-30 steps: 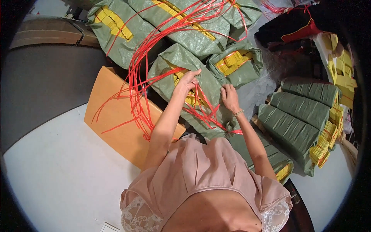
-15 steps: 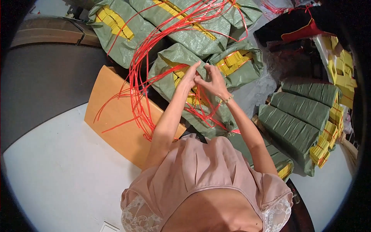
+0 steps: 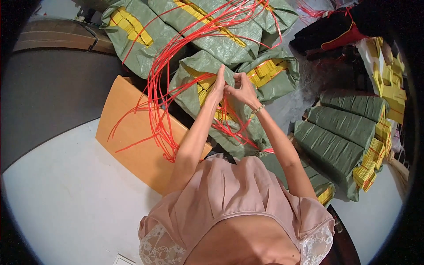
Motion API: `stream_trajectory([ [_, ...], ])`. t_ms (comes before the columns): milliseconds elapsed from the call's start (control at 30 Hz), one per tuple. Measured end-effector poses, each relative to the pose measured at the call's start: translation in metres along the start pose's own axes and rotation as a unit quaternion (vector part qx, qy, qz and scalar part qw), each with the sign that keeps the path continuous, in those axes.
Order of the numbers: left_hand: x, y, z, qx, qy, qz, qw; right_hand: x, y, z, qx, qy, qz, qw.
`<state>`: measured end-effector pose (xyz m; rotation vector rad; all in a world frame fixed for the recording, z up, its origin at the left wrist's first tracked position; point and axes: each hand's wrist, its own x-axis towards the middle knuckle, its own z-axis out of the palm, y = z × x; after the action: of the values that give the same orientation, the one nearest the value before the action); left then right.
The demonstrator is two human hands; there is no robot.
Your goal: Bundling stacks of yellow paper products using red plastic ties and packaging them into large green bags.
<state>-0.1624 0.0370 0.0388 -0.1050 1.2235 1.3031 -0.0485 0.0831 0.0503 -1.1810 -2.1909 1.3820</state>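
Note:
An open green woven sack stands in front of me, with yellow folded paper bundles showing through its gap. Over that gap, my left hand is held edge-on, its fingers stretched upward. Close to its right, my right hand, with a bracelet at the wrist, has its fingers curled and its thumb pointing toward the left hand. What lies between the right fingers is hidden. Red plastic strapping hangs in a loose bunch left of my hands, and more red strands lie across the sack below them.
Several more green sacks with yellow contents stand beyond and beside this one. An orange-brown board leans at the left, near a dark grey panel. Wrapped green bundles are stacked at the right.
My left hand has straightened its fingers and drawn slightly away from the right hand. The right hand stays curled in nearly the same place. Dark cloth at the upper right has shifted.

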Motion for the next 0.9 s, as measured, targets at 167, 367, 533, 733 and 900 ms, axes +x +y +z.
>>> stream_trajectory([
  [167,0.018,-0.007,-0.031,-0.008,-0.083,0.002,0.997,0.003,-0.003,0.011,-0.067,0.033,-0.014,0.997],
  [367,0.010,-0.007,-0.017,-0.012,-0.071,-0.049,0.996,0.002,0.002,0.003,-0.152,0.048,-0.018,0.987],
  [533,0.010,-0.011,-0.022,-0.031,-0.038,-0.035,0.998,0.006,0.005,0.013,-0.156,0.066,0.044,0.985],
  [733,0.007,-0.012,-0.025,-0.074,-0.066,-0.033,0.995,0.004,0.000,0.001,-0.112,0.022,0.001,0.993],
  [900,0.006,-0.016,-0.016,-0.054,-0.045,0.001,0.998,0.010,0.013,0.004,-0.149,0.111,-0.065,0.980],
])
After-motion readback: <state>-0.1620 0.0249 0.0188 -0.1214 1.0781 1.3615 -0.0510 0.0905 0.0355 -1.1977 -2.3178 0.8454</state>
